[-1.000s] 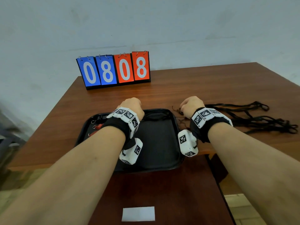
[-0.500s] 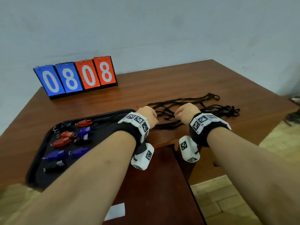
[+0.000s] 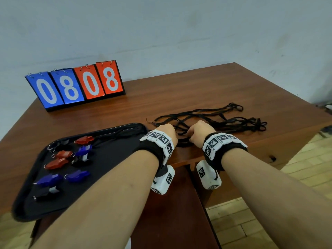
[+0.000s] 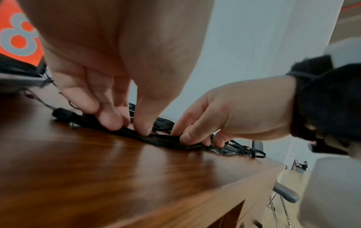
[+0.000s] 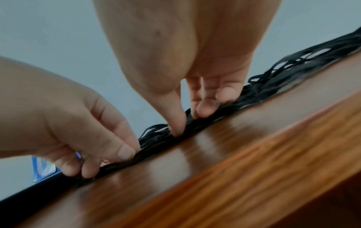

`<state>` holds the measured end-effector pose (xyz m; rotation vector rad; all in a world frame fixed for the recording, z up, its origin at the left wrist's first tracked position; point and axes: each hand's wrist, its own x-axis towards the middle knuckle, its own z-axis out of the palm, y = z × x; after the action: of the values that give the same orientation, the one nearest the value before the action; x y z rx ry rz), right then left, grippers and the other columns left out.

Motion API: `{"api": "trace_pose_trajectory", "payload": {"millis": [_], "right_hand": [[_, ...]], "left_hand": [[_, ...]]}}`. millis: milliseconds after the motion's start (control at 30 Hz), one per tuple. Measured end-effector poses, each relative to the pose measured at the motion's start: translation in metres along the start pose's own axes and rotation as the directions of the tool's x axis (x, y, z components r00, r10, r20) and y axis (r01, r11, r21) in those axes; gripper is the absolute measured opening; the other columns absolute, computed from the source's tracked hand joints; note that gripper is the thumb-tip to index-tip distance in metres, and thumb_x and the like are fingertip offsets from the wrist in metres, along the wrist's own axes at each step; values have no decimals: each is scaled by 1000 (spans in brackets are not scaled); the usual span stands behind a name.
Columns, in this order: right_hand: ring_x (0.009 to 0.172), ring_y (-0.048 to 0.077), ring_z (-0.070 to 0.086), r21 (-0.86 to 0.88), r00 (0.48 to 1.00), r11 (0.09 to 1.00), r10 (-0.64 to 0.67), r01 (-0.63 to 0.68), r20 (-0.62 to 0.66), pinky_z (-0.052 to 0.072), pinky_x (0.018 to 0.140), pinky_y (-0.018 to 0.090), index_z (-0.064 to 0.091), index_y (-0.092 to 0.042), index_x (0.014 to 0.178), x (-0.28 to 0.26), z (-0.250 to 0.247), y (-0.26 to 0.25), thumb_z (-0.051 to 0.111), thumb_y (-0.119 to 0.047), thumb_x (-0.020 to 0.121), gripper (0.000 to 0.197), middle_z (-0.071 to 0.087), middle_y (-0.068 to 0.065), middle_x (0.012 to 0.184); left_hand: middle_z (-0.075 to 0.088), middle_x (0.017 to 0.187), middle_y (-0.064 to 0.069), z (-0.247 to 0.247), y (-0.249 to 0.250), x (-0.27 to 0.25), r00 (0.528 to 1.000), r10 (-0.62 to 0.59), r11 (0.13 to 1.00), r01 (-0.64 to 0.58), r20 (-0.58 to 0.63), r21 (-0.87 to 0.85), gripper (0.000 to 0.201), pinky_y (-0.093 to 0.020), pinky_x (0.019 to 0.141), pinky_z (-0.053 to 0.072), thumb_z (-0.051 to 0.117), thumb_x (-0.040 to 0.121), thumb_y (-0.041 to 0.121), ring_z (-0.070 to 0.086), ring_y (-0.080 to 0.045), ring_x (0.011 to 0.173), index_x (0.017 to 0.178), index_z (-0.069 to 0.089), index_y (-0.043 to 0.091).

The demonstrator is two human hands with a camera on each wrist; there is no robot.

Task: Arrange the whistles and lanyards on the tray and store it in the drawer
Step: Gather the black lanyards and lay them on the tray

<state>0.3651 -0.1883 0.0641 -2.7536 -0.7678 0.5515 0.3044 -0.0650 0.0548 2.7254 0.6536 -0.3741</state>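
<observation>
A black tray (image 3: 111, 177) lies on the left of the wooden table. On it are several whistles: red (image 3: 84, 139), blue (image 3: 77, 176) and black (image 3: 45, 192). A bundle of black lanyards (image 3: 224, 121) sprawls on the table right of the tray. My left hand (image 3: 166, 131) and right hand (image 3: 199, 130) sit side by side on its near end, by the table's front edge. The left hand (image 4: 126, 125) pinches the lanyards (image 4: 162, 140) between thumb and fingers, pressed to the wood. The right hand (image 5: 187, 121) pinches the same lanyards (image 5: 273, 80) a little further right.
A flip scoreboard (image 3: 75, 85) reading 08 08 stands at the back left. The table's front edge (image 3: 188, 160) runs just under my wrists, with a darker wooden surface (image 3: 176, 212) below it. Tiled floor (image 3: 251, 221) shows to the right.
My left hand has left the tray and moved right to join the right hand on the lanyards. The head view swung right, so the tray now sits at the left.
</observation>
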Motion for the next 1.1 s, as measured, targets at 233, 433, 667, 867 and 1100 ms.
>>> {"api": "trace_pose_trajectory", "payload": {"millis": [233,433,667,867,1100], "right_hand": [[102,27,62,-36,1000,999,24,-24,7,54,88,36,66,-11,114,7,2,-7,52,-16,94,25,60,10,121],[93,21,58,140,992,990,-13,31,-127,51,79,32,56,-19,110,0,-4,-7,51,-14,95,16,61,4,111],[101,23,60,177,983,983,-24,57,-183,54,84,33,57,-17,128,-9,-24,-6,48,-8,93,37,59,7,126],[88,23,61,202,958,978,5,55,-287,48,72,27,69,-13,111,-16,-44,-8,49,-17,96,25,70,8,104],[89,25,62,271,895,954,10,125,-446,46,71,28,68,-16,102,-27,-75,-38,49,-16,93,21,69,7,101]], "left_hand": [[68,93,-7,-1,-1,0,1000,-6,1000,6,26,-13,17,-31,67,49,53,93,20,63,-24,77,92,68,11],[66,102,-3,-6,-2,-7,998,41,997,-44,-54,-62,29,-29,70,49,56,94,30,64,-21,92,116,67,14],[63,68,1,-25,-4,-13,964,-9,958,-67,-265,-278,23,-27,58,45,57,94,31,54,-17,60,91,75,17],[69,78,-2,-46,-9,-32,913,-50,939,-95,-405,-331,26,-25,54,46,50,97,30,56,-19,59,93,73,19],[68,84,-2,-77,-29,-62,836,-132,912,-108,-533,-395,26,-25,66,43,49,97,29,61,-19,74,90,70,15]]}}
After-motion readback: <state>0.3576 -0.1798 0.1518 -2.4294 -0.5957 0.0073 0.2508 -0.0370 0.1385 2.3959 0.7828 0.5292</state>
